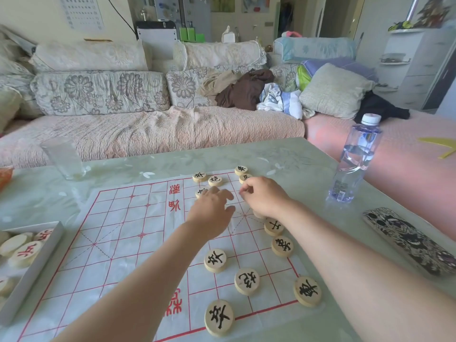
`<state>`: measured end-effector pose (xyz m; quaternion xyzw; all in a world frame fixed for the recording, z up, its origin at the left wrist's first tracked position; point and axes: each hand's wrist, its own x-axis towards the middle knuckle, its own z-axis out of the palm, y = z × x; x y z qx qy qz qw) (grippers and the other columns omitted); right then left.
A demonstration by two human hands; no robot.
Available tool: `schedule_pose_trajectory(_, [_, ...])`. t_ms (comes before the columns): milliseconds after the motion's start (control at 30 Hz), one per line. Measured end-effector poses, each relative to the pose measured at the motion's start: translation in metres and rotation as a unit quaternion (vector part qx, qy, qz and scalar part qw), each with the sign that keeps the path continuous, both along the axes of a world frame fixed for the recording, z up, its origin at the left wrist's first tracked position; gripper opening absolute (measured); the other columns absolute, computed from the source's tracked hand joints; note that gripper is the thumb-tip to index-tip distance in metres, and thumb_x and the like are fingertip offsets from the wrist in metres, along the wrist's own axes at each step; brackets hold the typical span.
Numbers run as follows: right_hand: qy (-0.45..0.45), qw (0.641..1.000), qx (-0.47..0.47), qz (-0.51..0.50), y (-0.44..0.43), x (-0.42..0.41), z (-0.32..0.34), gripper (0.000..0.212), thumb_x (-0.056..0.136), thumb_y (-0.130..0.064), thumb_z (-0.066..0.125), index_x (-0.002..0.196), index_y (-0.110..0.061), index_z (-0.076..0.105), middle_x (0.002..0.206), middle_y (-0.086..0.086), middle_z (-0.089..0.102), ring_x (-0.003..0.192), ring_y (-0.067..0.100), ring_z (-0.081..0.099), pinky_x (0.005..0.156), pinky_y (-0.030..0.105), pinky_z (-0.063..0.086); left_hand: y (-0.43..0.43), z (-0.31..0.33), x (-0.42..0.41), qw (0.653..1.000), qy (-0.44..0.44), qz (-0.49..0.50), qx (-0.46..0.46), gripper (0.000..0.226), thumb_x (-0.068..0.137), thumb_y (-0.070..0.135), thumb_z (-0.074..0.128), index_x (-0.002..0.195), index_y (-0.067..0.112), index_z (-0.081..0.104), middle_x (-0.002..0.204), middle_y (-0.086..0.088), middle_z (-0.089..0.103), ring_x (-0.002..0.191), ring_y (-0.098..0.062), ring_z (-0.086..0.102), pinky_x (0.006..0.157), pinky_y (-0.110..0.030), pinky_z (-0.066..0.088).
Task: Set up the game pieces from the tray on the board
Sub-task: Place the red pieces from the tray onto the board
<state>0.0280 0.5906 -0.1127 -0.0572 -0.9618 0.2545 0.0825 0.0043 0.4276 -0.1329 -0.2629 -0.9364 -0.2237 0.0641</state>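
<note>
Nearest us, at the bottom of the frame, a wooden disc [218, 317] with a black character lies on the paper board [118, 243]. More black-lettered discs run up the board's right side. We judge them light, stiff and smooth, best pinched by the rim, and the thin board may slide on the glossy surface [283, 154].

Our left hand [212, 213], in centre frame, reaches with loosely straightened fingers over a half-hidden disc [201, 192], gripping nothing we can see. Our right hand [264, 198] beside it has curled fingers; whether they pinch anything we cannot tell.

At the left edge the tray [37, 265] holds red-lettered discs [26, 253], not yet placed. At right, the bottle [355, 159] holds some water.
</note>
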Motion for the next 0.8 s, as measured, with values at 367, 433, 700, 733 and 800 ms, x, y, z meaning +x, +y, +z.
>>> schedule_pose_trajectory(367, [-0.015,0.987,-0.071,0.143,-0.149,0.02,0.022,0.016,0.094,-0.028,0.058,0.099,-0.021,0.072,0.095,-0.009,0.067,0.089,0.012,0.061,0.079,0.028,0.047,-0.165,0.022,0.019,0.994,0.014,0.103,0.019,0.022,0.092,0.033,0.055,0.112,0.028,0.062,0.102,0.005,0.057,0.102,-0.018,0.053,0.08,-0.03,0.045])
schedule_pose_trajectory(433, [-0.018,0.984,-0.081,0.16,-0.175,0.023,0.023,0.014,0.094,-0.027,0.058,0.098,-0.022,0.071,0.093,-0.013,0.066,0.091,0.01,0.061,0.081,0.027,0.048,-0.2,0.024,0.024,0.992,0.009,0.123,0.003,0.023,0.092,0.035,0.054,0.113,0.03,0.06,0.103,0.007,0.057,0.103,-0.015,0.051,0.08,-0.031,0.046])
schedule_pose_trajectory(700, [-0.045,0.976,-0.048,0.207,-0.271,0.011,0.026,0.009,0.093,-0.027,0.058,0.094,-0.028,0.067,0.099,-0.01,0.067,0.094,0.011,0.061,0.078,0.023,0.045,-0.322,0.021,0.04,0.976,0.041,0.214,-0.026,0.024,0.089,0.032,0.054,0.112,0.033,0.063,0.113,0.004,0.059,0.111,-0.022,0.049,0.088,-0.034,0.043])
schedule_pose_trajectory(733, [-0.047,0.974,-0.046,0.215,-0.284,0.008,0.027,0.01,0.093,-0.026,0.058,0.096,-0.026,0.067,0.099,-0.009,0.067,0.093,0.011,0.06,0.076,0.022,0.045,-0.334,0.02,0.042,0.974,0.045,0.223,-0.023,0.024,0.089,0.032,0.054,0.112,0.032,0.064,0.115,0.004,0.059,0.111,-0.022,0.049,0.087,-0.035,0.044])
schedule_pose_trajectory(800, [-0.046,0.971,-0.04,0.232,-0.308,0.002,0.029,0.012,0.095,-0.025,0.057,0.1,-0.024,0.068,0.1,-0.008,0.067,0.088,0.009,0.059,0.074,0.021,0.044,-0.354,0.019,0.046,0.97,0.05,0.236,-0.018,0.026,0.089,0.035,0.055,0.114,0.034,0.063,0.119,0.007,0.058,0.113,-0.02,0.048,0.089,-0.035,0.044])
